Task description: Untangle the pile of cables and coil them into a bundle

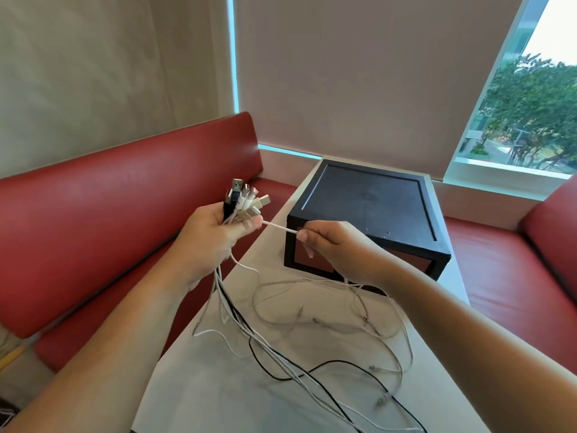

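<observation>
Just past the surface's left edge, over the red bench (109,214), the plug ends (245,198) of the cables are held upright in the left hand (215,235). Its fingers are clenched round them, apparently so that each cable can be traced from one fixed point. One white cable (278,227) is stretched taut rightwards from that fist and pinched by the fingers (304,235) of the right hand (337,248), probably to be drawn clear of the rest. The loose lengths (312,332) are spread in tangled loops from the middle of the white surface (218,385) to its near edge. A black box (368,207) is set at the far right corner.
</observation>
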`<move>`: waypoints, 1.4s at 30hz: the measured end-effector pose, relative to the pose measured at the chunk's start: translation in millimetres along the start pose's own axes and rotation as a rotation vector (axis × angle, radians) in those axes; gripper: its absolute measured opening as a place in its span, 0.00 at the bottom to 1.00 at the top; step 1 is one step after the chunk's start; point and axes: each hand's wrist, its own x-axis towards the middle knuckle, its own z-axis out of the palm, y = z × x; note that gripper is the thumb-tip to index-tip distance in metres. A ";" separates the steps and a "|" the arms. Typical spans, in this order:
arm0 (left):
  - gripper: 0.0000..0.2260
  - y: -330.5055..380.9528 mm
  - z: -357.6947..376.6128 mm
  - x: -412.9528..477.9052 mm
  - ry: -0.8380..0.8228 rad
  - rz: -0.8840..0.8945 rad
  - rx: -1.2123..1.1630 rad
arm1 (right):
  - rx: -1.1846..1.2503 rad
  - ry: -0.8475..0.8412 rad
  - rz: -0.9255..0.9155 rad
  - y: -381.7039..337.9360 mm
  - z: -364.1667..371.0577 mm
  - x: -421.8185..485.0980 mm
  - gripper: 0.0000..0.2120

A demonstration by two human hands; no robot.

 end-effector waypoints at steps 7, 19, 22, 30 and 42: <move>0.14 -11.7 -8.8 -1.4 0.039 0.004 0.114 | -0.351 0.086 0.101 39.7 -5.6 -10.5 0.18; 0.17 -24.4 -27.4 10.0 0.151 0.005 0.093 | -0.380 0.156 0.263 93.8 -27.0 -34.5 0.18; 0.12 -32.3 -31.3 11.3 0.147 -0.014 0.078 | -0.384 0.161 0.283 97.1 -29.6 -41.3 0.17; 0.02 -38.0 -32.6 11.5 0.115 -0.082 -0.060 | 0.198 -0.192 0.345 70.1 -39.3 -43.9 0.07; 0.06 -38.2 -12.0 3.2 -0.004 -0.086 -0.085 | -0.340 0.209 -0.064 16.5 6.1 -16.8 0.21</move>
